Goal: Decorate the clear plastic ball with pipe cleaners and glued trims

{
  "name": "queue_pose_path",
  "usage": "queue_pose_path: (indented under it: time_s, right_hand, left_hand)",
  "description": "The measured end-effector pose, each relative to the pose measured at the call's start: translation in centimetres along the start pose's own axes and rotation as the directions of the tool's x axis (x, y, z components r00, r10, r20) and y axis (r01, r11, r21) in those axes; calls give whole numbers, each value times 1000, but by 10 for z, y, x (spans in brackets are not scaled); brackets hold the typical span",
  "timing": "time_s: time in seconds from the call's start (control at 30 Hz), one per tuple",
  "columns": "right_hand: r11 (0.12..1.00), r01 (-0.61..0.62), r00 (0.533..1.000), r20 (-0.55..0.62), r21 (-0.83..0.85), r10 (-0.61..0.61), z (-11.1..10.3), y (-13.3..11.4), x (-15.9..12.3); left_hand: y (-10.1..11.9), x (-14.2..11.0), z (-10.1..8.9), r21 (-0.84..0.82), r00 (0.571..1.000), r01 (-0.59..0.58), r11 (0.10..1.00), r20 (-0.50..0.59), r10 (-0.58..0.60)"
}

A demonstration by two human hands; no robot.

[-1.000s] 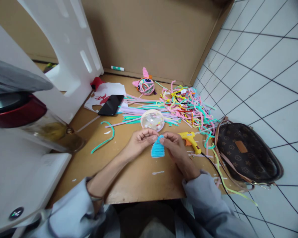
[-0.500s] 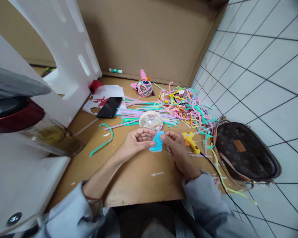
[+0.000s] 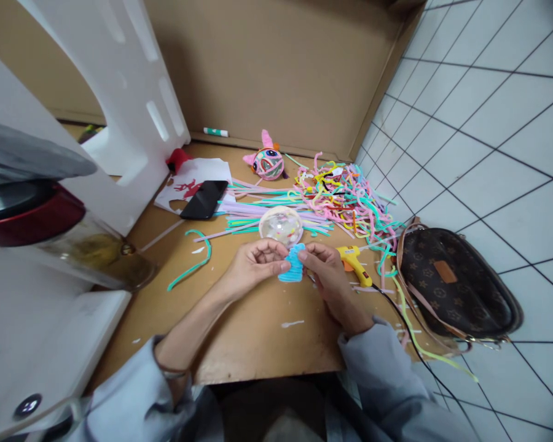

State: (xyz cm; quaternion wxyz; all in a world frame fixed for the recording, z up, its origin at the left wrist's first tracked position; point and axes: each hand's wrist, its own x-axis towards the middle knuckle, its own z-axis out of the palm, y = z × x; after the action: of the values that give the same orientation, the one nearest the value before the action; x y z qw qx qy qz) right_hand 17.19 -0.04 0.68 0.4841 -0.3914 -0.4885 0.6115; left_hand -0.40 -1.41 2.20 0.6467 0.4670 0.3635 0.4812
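Note:
A small blue piece of coiled pipe cleaner (image 3: 294, 268) is held up between both hands over the table. My left hand (image 3: 257, 264) pinches its left side between thumb and fingers. My right hand (image 3: 326, 274) grips its upper right edge, thumb on the front. Just beyond my fingertips sits a clear round plastic shell (image 3: 281, 224) with a pale rim and coloured bits showing through. Close to the right of my right hand lies a yellow hot glue gun (image 3: 357, 266), its cord running off the near edge.
Behind lie straight pipe cleaners (image 3: 244, 209), a tangled heap of them (image 3: 350, 190) and a pink-eared ball figure (image 3: 268, 162). At left are a black phone (image 3: 205, 199), a bent teal pipe cleaner (image 3: 207, 252) and a lidded jar (image 3: 96, 252). A brown bag (image 3: 461, 288) is at right.
My left thumb has moved down from the top of the blue piece to its left side, and the piece has tilted and risen slightly. In the last half second little differs.

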Motion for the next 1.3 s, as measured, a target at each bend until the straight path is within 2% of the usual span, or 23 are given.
queue_pose_path:
  time_s: [0.3, 0.5, 0.8, 1.0, 1.17, 1.3]
  right_hand:
    - [998, 48, 998, -34, -32, -49, 0, 1, -2]
    - [999, 46, 999, 9, -22, -46, 1, 3, -2]
    - [975, 97, 995, 47, -202, -90, 6, -2, -4]
    - [984, 44, 996, 86, -174, -30, 2, 0, 0]
    - [980, -11, 988, 148, -198, 41, 1, -8, -1]
    - [968, -29, 975, 207, -251, 83, 2, -11, -1]
  left_hand:
    - [-4, 1, 2, 33, 999, -32, 999, 10, 32]
    - [-10, 3, 2, -18, 996, -89, 996, -29, 89]
    - [-12, 3, 5, 104, 994, -77, 992, -67, 85]
    - [-14, 5, 3, 123, 982, -98, 988, -150, 116]
    - [-16, 6, 2, 169, 948, -128, 977, -268, 170]
    - [-15, 6, 2, 212, 937, -152, 965, -281, 209]
